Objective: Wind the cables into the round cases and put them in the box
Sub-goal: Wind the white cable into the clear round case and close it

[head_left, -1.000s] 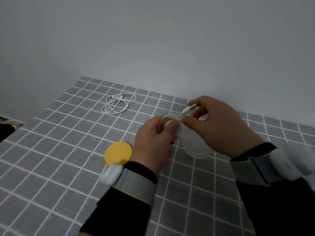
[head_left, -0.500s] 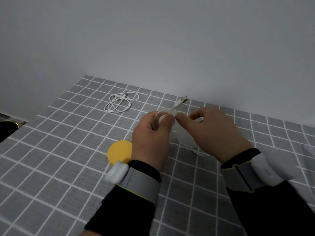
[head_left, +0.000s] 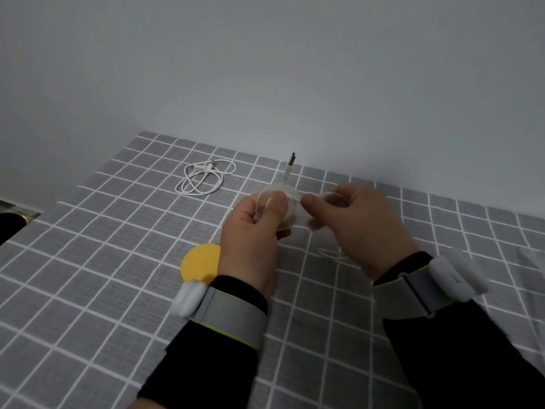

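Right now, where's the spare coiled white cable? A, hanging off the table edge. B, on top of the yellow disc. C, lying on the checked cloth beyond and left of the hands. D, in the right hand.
C: the coiled white cable lies loose and untouched on the checked tablecloth, beyond and left of the left hand, which grips the clear round case.

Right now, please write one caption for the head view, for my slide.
Left hand holds a clear round case, right hand pinches its white cable; a spare coiled cable lies beyond.
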The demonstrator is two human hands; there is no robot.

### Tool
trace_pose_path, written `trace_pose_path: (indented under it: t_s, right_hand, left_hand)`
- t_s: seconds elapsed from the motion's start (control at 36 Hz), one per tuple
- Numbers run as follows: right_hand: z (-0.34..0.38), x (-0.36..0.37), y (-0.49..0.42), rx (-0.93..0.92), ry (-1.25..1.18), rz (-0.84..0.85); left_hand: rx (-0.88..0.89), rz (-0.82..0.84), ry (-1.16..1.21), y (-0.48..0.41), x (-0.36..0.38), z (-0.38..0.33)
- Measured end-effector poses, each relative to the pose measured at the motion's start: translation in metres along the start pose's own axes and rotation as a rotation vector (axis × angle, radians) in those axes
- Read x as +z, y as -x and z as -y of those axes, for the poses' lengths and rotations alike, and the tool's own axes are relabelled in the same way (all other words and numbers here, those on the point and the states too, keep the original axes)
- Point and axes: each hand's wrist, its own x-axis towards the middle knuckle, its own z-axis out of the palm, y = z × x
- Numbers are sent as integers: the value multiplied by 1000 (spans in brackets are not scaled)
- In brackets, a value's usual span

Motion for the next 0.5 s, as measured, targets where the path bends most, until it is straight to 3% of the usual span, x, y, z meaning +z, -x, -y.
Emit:
trace_pose_path:
  t_s: [0.28, 0.5]
  right_hand:
    - [3, -25, -3, -28, 209, 49]
    - [4, -39, -4, -43, 339, 65]
  left_hand:
    - [20, 51, -177, 1, 2, 4]
    - [-47, 166, -144, 5, 5, 2]
